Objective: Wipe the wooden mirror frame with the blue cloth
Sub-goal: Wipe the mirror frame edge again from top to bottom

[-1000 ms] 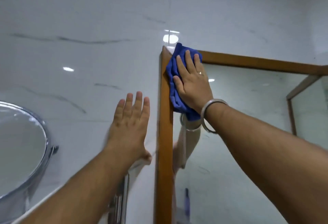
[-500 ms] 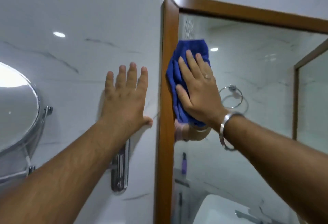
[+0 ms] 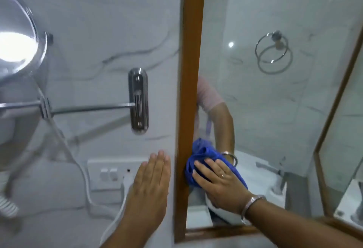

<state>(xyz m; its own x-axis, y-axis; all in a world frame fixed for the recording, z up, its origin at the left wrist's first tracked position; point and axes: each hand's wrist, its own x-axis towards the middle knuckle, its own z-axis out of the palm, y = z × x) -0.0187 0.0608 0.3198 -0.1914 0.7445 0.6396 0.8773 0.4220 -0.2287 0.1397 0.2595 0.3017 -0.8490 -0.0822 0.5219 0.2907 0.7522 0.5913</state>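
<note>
The wooden mirror frame (image 3: 189, 82) runs as a vertical brown strip down the middle of the view, with its bottom rail visible at the lower right. My right hand (image 3: 218, 181) presses the bunched blue cloth (image 3: 204, 155) flat against the frame's inner edge and the glass, low on the left side. My left hand (image 3: 151, 185) lies flat on the marble wall just left of the frame, fingers together and pointing up, holding nothing. It covers part of a white switch plate. My arm and the cloth are reflected in the mirror.
A chrome wall bracket (image 3: 138, 101) with a horizontal arm carries a round shaving mirror (image 3: 17, 37) at far left. A white switch plate (image 3: 110, 175) and a white cable (image 3: 115, 214) sit below it. A towel ring and a basin show in the reflection.
My right hand has slid the blue cloth down the frame's left side from the top corner to near the bottom. My left hand has moved down the wall alongside it.
</note>
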